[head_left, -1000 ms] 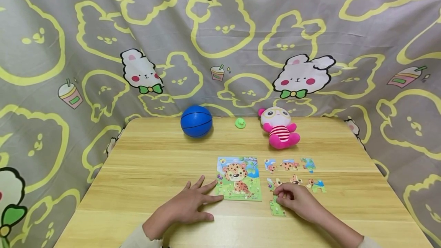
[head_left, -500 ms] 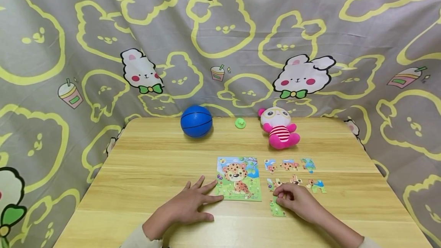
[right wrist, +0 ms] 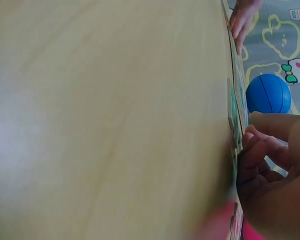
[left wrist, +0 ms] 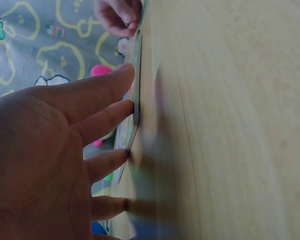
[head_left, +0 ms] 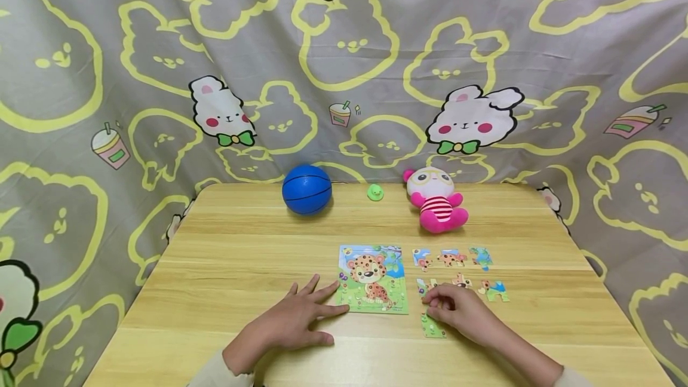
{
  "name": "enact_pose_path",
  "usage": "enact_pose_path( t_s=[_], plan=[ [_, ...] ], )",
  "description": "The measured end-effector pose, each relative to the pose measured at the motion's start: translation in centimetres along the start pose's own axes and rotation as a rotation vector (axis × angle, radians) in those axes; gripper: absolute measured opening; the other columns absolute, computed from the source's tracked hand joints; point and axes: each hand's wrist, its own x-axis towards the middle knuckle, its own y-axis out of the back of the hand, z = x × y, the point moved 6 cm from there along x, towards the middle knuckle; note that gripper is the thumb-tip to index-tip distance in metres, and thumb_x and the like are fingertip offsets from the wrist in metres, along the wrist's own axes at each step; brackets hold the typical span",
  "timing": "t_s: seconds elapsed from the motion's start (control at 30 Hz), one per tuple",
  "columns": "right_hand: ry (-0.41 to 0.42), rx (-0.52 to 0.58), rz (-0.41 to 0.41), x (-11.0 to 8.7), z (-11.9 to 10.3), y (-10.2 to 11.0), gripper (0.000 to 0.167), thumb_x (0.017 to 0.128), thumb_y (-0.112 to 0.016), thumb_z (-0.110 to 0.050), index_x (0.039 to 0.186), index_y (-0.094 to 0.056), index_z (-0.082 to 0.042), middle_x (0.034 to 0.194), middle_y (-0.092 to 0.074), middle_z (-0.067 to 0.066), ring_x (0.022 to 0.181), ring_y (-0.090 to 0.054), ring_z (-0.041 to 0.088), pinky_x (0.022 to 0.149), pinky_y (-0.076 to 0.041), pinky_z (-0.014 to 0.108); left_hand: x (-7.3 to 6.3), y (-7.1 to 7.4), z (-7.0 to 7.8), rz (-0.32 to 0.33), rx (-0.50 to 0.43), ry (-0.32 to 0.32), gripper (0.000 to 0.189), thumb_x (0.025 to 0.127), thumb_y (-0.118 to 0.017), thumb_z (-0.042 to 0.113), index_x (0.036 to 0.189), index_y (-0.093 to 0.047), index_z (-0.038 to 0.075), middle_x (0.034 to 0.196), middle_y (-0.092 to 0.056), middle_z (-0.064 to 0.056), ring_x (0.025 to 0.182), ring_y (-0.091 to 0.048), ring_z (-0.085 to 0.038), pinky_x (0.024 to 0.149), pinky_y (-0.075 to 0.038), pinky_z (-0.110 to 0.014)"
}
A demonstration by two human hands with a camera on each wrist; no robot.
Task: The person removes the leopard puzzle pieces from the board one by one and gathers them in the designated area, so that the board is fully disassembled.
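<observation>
My left hand lies with fingers spread, its fingertips at the left edge of a square picture puzzle that shows a spotted leopard cub. In the left wrist view, straight fingertips meet the thin board's edge. My right hand is low over the loose puzzle pieces, fingers bent, thumb and index tips close together. Below those tips lies a green puzzle piece. The hand partly covers the middle row, including a piece with a purple flower. I cannot tell whether the right fingers pinch a piece.
Loose puzzle pieces form a top row, and a blue and green piece ends the middle row. Along the back of the wooden table are a blue ball, a small green duck and a pink plush panda. A patterned curtain hangs behind.
The right hand has shifted slightly left and up over the pieces. The left hand, the leopard puzzle and the visible pieces have stayed put.
</observation>
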Motion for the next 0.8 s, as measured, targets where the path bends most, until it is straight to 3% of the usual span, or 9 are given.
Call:
enact_pose_path(
  t_s=[0.8],
  plan=[
    [0.070,0.016,-0.044,3.8,-3.1,-2.2,0.013,0.094,-0.075,-0.014,0.107,-0.074,-0.012,0.092,-0.067,-0.005,0.077,-0.059,0.008,0.067,-0.053,0.024,0.1,0.0,0.0,0.001,0.008,-0.005,0.061,0.095,-0.065,0.059,0.151,-0.051,0.043,0.171,-0.024,-0.001,0.154,-0.016,-0.050,0.108,-0.024,-0.081]
  ],
)
